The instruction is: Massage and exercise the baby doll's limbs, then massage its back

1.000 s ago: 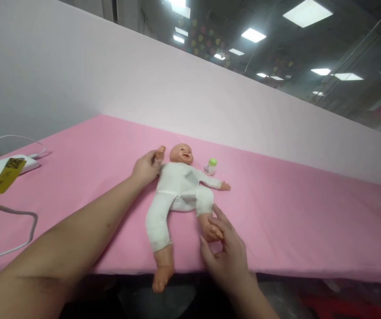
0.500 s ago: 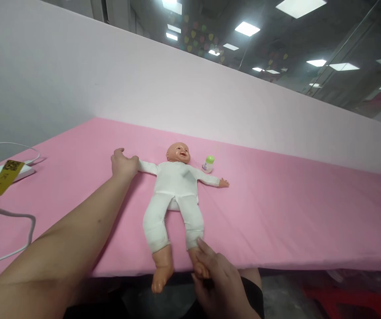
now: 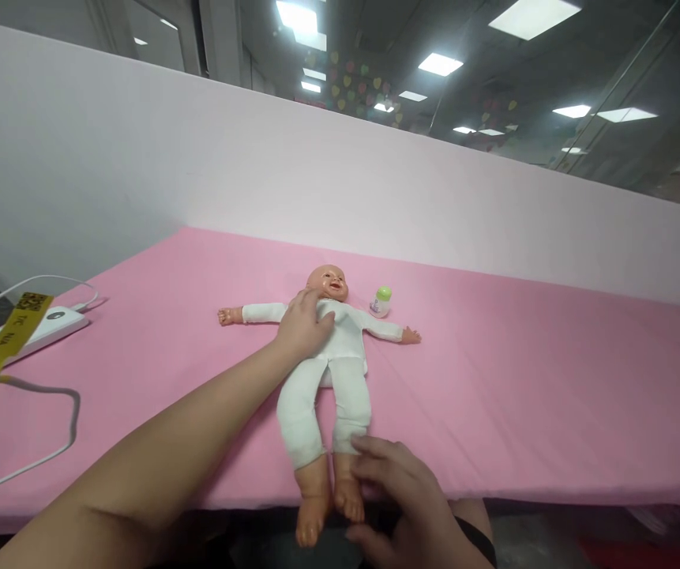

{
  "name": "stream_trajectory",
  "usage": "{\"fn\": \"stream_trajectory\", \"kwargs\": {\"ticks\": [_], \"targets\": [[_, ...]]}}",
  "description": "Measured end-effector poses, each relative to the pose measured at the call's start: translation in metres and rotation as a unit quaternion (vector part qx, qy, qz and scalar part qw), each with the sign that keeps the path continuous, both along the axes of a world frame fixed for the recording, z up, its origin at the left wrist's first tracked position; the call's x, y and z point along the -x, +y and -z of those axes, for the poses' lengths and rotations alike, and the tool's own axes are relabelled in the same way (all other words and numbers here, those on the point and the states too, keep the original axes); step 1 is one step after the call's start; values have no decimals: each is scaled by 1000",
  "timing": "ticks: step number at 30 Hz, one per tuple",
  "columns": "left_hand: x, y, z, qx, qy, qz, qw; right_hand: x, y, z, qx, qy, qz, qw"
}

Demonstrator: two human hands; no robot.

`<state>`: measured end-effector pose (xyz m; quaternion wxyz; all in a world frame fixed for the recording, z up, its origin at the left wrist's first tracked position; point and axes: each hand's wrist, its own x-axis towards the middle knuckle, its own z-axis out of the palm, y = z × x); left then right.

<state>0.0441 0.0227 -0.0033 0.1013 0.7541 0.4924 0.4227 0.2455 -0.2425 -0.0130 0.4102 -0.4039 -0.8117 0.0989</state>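
A baby doll (image 3: 348, 340) with a soft white body lies face up on a pink-covered table (image 3: 523, 379). Its arms are spread and its bare feet reach past the front edge. My left hand (image 3: 305, 325) rests on the doll's chest and shoulder, fingers extended toward its neck, holding nothing. Beside the doll's foot on the right is my right hand (image 3: 402, 490), fingers apart, fingertips at the lower leg; whether they press on it I cannot tell. A small baby bottle (image 3: 381, 303) with a green cap stands near the doll's head.
A white power strip (image 3: 49, 332) with a yellow tag (image 3: 16, 332) lies at the table's left, and a white cable (image 3: 73, 419) loops in front of it. A white partition (image 3: 375, 190) runs along the back. Something red shows on the floor at lower right.
My left hand has left the doll's hand and moved right onto its chest. My right hand has loosened from around the foot, and the doll's legs lie closer together.
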Motion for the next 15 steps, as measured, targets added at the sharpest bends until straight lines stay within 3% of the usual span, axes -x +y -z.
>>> {"fn": "stream_trajectory", "kwargs": {"ticks": [3,5,7,9,12,15], "targets": [[0,10,13,47,23,9,999,-7,20,-19,75,62,-14,995],[2,16,22,75,40,4,996,-10,45,-27,165,112,19,980],[3,20,28,101,50,1,994,-11,77,-31,235,171,106,951],[4,21,31,120,53,-2,991,-10,111,-30,320,259,139,901],[5,20,32,136,40,-4,990,-3,152,-24,417,366,85,827],[6,19,31,139,11,-2,990,12,182,-20,401,413,51,816]]}}
